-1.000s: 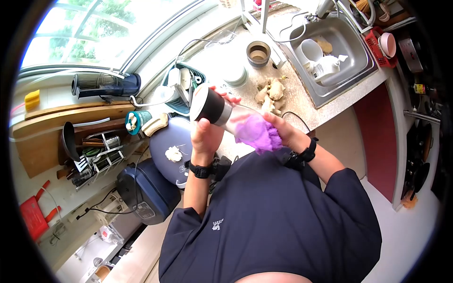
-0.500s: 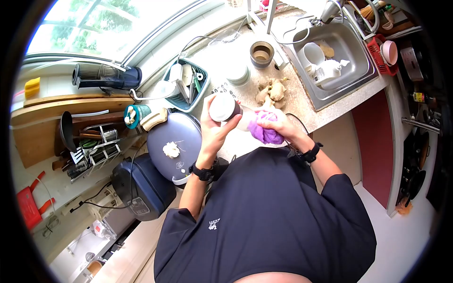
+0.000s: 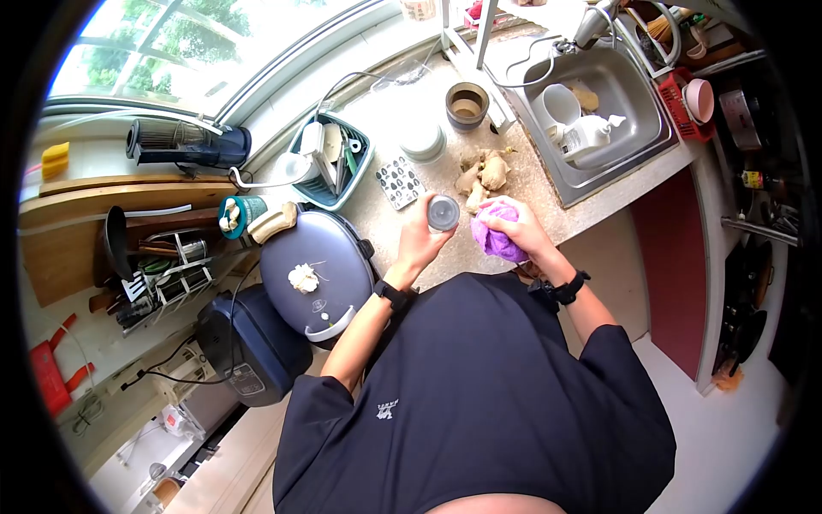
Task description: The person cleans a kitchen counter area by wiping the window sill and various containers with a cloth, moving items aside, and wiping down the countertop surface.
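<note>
I'm seemingly wiping, left grip [image 3: 417,240] holding the container [image 3: 443,212], right grip [image 3: 528,230] clutching purple cloth [image 3: 497,242], next needing steady contact.

Toward the bench's [image 3: 381,218] back edge we see, left to right, a basket [image 3: 354,186], a jar [image 3: 423,141] and a pot [image 3: 467,111]. In front of the last 2 lie a card [image 3: 400,182] and, to its right, ginger [image 3: 490,174]. At the right end, a sink [image 3: 638,107] holds a cup [image 3: 561,104] and a bottle [image 3: 588,138]. Over the front edge, a container [image 3: 443,213] is in our left hand [image 3: 417,237], a cloth [image 3: 498,236] in our right hand [image 3: 524,227]. Left of these sits a cooker [image 3: 295,242] with garlic [image 3: 303,277] on top.
</note>
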### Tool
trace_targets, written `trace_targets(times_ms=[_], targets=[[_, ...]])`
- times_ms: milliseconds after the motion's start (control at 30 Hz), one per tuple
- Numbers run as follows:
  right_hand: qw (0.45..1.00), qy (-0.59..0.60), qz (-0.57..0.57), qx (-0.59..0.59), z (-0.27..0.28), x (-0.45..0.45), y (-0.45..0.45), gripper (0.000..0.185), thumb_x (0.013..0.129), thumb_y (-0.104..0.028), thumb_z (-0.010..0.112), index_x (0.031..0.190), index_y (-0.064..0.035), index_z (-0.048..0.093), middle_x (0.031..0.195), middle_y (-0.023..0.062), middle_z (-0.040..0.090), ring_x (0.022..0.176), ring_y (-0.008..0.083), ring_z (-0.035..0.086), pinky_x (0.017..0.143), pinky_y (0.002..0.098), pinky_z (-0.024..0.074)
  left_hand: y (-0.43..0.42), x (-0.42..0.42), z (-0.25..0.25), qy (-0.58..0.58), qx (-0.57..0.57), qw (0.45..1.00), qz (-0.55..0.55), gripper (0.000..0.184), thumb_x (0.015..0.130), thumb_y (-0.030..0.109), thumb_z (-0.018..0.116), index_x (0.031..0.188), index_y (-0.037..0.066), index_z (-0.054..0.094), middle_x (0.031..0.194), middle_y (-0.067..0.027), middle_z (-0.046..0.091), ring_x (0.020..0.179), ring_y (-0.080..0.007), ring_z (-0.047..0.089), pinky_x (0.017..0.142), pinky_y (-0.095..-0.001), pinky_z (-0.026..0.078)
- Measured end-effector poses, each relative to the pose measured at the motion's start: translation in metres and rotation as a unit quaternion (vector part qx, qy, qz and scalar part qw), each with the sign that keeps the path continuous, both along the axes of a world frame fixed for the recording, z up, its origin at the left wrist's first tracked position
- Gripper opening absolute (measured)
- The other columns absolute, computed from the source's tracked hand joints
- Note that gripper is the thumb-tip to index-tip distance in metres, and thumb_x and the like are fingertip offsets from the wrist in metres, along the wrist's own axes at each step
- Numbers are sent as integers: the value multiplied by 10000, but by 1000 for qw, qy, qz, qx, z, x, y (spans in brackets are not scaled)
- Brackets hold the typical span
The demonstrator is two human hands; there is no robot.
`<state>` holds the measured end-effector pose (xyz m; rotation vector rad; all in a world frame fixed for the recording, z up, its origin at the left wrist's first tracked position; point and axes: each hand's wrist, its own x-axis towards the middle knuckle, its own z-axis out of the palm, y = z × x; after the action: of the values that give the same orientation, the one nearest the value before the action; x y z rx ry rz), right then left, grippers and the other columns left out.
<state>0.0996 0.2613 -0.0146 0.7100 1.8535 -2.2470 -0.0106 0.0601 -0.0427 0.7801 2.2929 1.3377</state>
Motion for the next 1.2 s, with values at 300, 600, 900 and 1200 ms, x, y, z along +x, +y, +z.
trace_targets(times_ms=[300,600,900,1200], targets=[[1000,6,12,14,-1,-8,5,343,861,-220,729,1116,-6,646,1029,82,690,956,142,652,881,289,506,3,-2,-21,114,-57,989,-71,633,698,101,805,1250,25,504,1126,-203,620,1070,-375,606,930,-423,483],[999,8,39,-23,15,-27,7,338,857,-186,728,1136,-12,649,1080,84,676,994,142,642,907,295,496,2,0,2,92,-157,979,-94,864,667,162,850,1385,28,389,1281,-264,503,1201,-429,496,1010,-469,419],[996,-19,76,-46,46,-46,28,352,846,-160,720,1162,-29,637,1105,93,675,1003,152,637,907,303,502,20,-72,210,138,-166,972,-92,951,668,229,873,1466,91,373,1443,-214,419,1356,-386,408,1115,-461,368],[991,-18,114,-64,84,-70,41,371,836,-184,742,1152,-21,637,1074,76,671,1006,145,629,914,304,492,135,-267,173,300,-122,946,22,855,774,359,803,1433,33,368,1292,-277,527,1216,-410,528,1013,-450,452]])
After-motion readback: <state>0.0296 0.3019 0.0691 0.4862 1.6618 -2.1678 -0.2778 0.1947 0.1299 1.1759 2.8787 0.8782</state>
